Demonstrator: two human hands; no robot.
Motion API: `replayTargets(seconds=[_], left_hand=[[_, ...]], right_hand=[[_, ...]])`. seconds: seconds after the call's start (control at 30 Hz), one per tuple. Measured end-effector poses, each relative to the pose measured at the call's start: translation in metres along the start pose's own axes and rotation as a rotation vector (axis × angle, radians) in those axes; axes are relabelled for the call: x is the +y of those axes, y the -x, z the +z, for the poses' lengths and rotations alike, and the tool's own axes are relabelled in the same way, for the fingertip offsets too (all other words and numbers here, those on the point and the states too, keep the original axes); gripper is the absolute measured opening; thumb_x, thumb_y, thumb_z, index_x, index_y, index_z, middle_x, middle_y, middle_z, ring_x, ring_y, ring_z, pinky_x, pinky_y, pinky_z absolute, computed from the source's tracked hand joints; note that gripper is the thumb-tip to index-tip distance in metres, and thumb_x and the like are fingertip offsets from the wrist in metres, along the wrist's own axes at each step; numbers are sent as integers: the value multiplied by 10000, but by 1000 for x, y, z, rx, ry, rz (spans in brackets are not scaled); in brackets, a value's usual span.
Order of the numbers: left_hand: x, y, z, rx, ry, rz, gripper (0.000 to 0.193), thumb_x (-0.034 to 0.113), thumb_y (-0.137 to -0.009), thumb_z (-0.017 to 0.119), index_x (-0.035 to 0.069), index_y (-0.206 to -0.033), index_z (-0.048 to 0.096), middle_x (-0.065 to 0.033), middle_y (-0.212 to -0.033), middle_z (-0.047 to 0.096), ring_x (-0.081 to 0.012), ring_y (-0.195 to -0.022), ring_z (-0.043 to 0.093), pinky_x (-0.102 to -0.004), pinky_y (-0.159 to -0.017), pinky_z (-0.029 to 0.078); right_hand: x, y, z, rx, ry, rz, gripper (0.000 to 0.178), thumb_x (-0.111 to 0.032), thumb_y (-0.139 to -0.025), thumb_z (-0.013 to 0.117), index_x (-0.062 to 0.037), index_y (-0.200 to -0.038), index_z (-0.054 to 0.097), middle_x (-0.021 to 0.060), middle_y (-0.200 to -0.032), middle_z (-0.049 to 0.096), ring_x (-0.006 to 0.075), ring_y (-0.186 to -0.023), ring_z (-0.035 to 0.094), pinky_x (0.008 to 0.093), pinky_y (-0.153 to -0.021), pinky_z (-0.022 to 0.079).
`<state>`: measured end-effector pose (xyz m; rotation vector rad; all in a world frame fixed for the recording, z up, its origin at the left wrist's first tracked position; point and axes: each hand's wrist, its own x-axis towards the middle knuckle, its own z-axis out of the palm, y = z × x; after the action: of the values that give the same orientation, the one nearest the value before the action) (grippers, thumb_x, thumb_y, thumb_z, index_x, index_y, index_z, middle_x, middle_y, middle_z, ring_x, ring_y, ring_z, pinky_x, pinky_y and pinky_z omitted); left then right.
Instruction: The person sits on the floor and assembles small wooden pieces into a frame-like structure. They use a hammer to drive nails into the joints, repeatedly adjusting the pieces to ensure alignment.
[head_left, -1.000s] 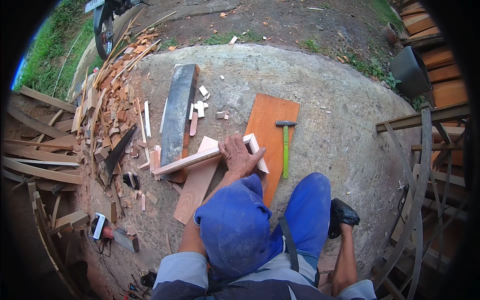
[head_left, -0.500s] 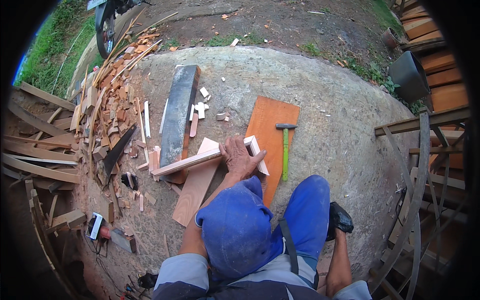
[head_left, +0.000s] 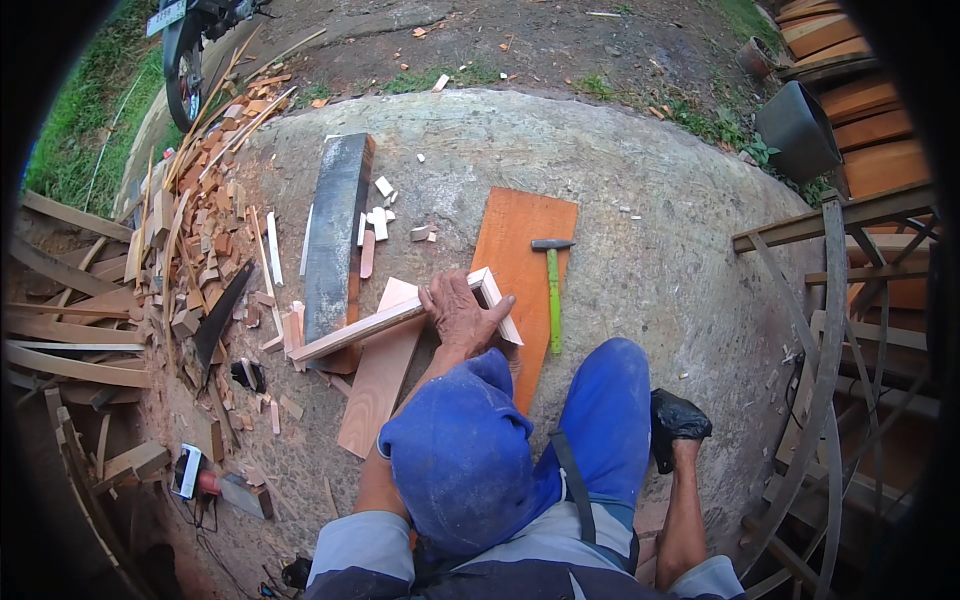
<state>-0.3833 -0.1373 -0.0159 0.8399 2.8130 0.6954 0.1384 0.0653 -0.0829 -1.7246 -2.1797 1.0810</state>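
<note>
My left hand point(head_left: 460, 312) is closed around a pale wooden frame corner point(head_left: 370, 327), made of one long strip and one short strip meeting at a mitred angle. Its fingers wrap the long strip close to the joint. The frame's long end reaches across a dark-topped wooden beam point(head_left: 338, 225). A pinkish plank point(head_left: 372, 400) and an orange-brown board point(head_left: 520, 230) lie beneath. On that board rests a hammer point(head_left: 555, 300) with a green handle. At the right, my right forearm point(head_left: 684, 510) ends at a shiny black covering point(head_left: 680, 428) with no fingers visible. Blue cloth point(head_left: 455, 450) hides part of my left arm.
Offcuts point(head_left: 215, 240) are heaped at the left, near a dark saw blade point(head_left: 222, 320) and a corded power tool point(head_left: 190, 470). White blocks point(head_left: 380, 215) lie beyond the beam. Wooden trestles point(head_left: 835, 300) and a dark bin point(head_left: 795, 135) stand right.
The whole view has shifted slightly, so the ground and things on it appear farther left. My left hand stays on the frame corner, and the hammer has not moved on the board.
</note>
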Motion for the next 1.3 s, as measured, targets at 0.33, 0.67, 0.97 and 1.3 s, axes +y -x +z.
replayTargets(seconds=[0.33,0.67,0.97,1.3], left_hand=[[-6,0,10,-40,-73,-37,993,654,-756,809,40,-1428,413,-220,-1439,420,-409,-1498,219,-660,-1233,1],[-17,-3,21,9,-130,-44,949,645,-766,824,63,-1427,473,-172,-1427,504,-375,-1510,267,-664,-1225,-8],[-8,-2,-1,-82,-116,-34,870,566,-875,759,110,-1534,421,-158,-1614,376,-413,-1529,236,-653,-1244,18],[65,17,-44,-797,1268,-69,276,116,-1000,720,-11,-1245,734,-52,-1025,756,-106,-913,675,-252,-829,522]], right_hand=[[-97,54,-81,-100,116,454,197,-137,-786,688,56,-778,724,132,-634,700,205,-517,685,362,-515,537],[-121,38,-90,-255,266,307,267,-175,-908,573,29,-1005,716,202,-739,732,316,-678,750,466,-755,579],[-166,73,-164,-177,-230,287,135,-125,-946,691,-12,-881,653,25,-762,630,123,-665,640,302,-600,510],[-358,-17,58,-594,-803,-96,197,-224,-995,716,-39,-985,650,4,-841,657,72,-731,618,242,-644,508]])
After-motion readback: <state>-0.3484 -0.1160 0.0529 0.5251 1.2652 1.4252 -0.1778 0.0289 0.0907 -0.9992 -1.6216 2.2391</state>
